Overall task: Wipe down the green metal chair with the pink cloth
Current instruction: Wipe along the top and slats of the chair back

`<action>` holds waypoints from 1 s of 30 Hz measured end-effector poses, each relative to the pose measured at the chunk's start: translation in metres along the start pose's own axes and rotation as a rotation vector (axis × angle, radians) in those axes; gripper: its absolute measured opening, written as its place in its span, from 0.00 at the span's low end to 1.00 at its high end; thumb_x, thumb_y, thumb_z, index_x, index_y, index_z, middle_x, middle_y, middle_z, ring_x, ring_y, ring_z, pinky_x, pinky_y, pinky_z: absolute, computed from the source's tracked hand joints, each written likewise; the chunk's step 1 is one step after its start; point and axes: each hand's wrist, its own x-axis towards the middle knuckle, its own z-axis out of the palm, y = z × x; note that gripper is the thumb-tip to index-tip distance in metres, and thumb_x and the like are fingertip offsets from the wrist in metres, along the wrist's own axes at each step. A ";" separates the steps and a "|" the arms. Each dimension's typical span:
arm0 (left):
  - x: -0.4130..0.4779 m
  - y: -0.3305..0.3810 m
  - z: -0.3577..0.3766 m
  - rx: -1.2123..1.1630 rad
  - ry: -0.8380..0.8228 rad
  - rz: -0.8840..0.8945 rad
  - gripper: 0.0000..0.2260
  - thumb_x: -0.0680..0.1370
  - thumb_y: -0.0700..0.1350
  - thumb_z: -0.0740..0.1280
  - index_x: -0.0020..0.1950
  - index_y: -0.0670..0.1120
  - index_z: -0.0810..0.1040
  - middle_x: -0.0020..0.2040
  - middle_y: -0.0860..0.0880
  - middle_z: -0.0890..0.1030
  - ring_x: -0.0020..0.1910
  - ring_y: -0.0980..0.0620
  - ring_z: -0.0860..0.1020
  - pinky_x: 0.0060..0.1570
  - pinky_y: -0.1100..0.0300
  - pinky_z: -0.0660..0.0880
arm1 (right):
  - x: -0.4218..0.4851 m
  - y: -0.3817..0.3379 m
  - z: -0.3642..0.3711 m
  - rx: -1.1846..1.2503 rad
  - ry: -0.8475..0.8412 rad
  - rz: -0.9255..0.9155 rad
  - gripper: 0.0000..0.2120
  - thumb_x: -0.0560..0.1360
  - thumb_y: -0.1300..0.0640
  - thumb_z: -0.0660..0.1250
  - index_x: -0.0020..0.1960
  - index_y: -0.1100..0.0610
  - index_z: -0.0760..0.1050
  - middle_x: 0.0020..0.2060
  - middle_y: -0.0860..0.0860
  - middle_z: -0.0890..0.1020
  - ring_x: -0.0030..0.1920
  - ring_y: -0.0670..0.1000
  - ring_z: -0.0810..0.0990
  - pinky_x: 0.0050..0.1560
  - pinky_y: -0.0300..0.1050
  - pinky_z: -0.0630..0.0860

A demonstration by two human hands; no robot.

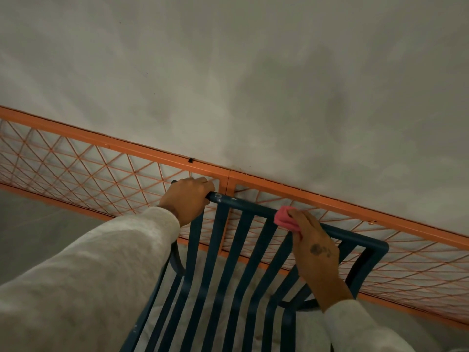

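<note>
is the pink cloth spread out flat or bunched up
Bunched up: the pink cloth is a small wad the right hand holds against the chair's top rail.

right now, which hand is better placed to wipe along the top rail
Right. The right hand holds the pink cloth on the chair's top rail; the left hand holds no cloth and grips the rail's end.

head view | worn, facing forward-down | close over chair (253, 208) back | single view
</note>
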 end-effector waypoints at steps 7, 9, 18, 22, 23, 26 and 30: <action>0.001 0.001 -0.002 -0.022 -0.044 -0.046 0.09 0.77 0.43 0.65 0.57 0.49 0.76 0.50 0.50 0.78 0.48 0.48 0.78 0.50 0.51 0.77 | 0.022 -0.060 0.030 0.274 -0.084 0.007 0.17 0.79 0.65 0.65 0.63 0.49 0.77 0.58 0.45 0.80 0.52 0.38 0.77 0.50 0.22 0.72; 0.004 -0.001 -0.007 -0.092 -0.072 -0.043 0.15 0.75 0.44 0.68 0.62 0.49 0.75 0.55 0.48 0.79 0.53 0.47 0.78 0.55 0.52 0.76 | 0.028 -0.062 0.026 0.387 -0.165 0.147 0.14 0.81 0.61 0.64 0.64 0.49 0.77 0.58 0.44 0.80 0.53 0.40 0.76 0.45 0.22 0.69; -0.004 -0.047 -0.025 -0.134 -0.164 -0.212 0.09 0.75 0.38 0.66 0.54 0.46 0.80 0.51 0.47 0.81 0.50 0.47 0.79 0.50 0.57 0.74 | 0.062 -0.072 -0.002 0.911 -0.349 0.498 0.08 0.78 0.56 0.69 0.50 0.42 0.78 0.51 0.49 0.82 0.48 0.54 0.82 0.43 0.46 0.81; -0.007 -0.049 -0.019 -0.171 -0.079 -0.228 0.08 0.76 0.38 0.66 0.52 0.48 0.81 0.47 0.49 0.81 0.47 0.49 0.79 0.49 0.59 0.73 | 0.070 -0.103 0.030 0.746 -0.407 0.356 0.06 0.79 0.51 0.66 0.55 0.42 0.77 0.54 0.47 0.80 0.49 0.51 0.81 0.49 0.47 0.82; -0.007 -0.050 -0.019 -0.171 -0.075 -0.223 0.08 0.76 0.38 0.66 0.52 0.48 0.81 0.47 0.49 0.81 0.46 0.49 0.78 0.50 0.57 0.74 | 0.071 -0.112 0.039 0.707 -0.426 0.305 0.08 0.80 0.50 0.65 0.58 0.43 0.77 0.55 0.46 0.80 0.50 0.49 0.80 0.50 0.46 0.81; -0.008 -0.052 -0.018 -0.146 -0.078 -0.205 0.07 0.76 0.37 0.65 0.49 0.46 0.81 0.45 0.47 0.81 0.45 0.48 0.79 0.49 0.54 0.77 | 0.071 -0.128 0.060 0.453 -0.449 0.074 0.13 0.80 0.54 0.63 0.63 0.44 0.77 0.58 0.46 0.80 0.54 0.48 0.79 0.55 0.47 0.79; -0.012 -0.050 -0.017 -0.193 -0.052 -0.211 0.10 0.76 0.36 0.64 0.54 0.45 0.80 0.50 0.46 0.81 0.49 0.46 0.79 0.52 0.52 0.77 | 0.057 -0.113 0.056 0.335 -0.346 -0.180 0.18 0.78 0.65 0.65 0.64 0.49 0.77 0.56 0.46 0.81 0.51 0.44 0.81 0.56 0.42 0.80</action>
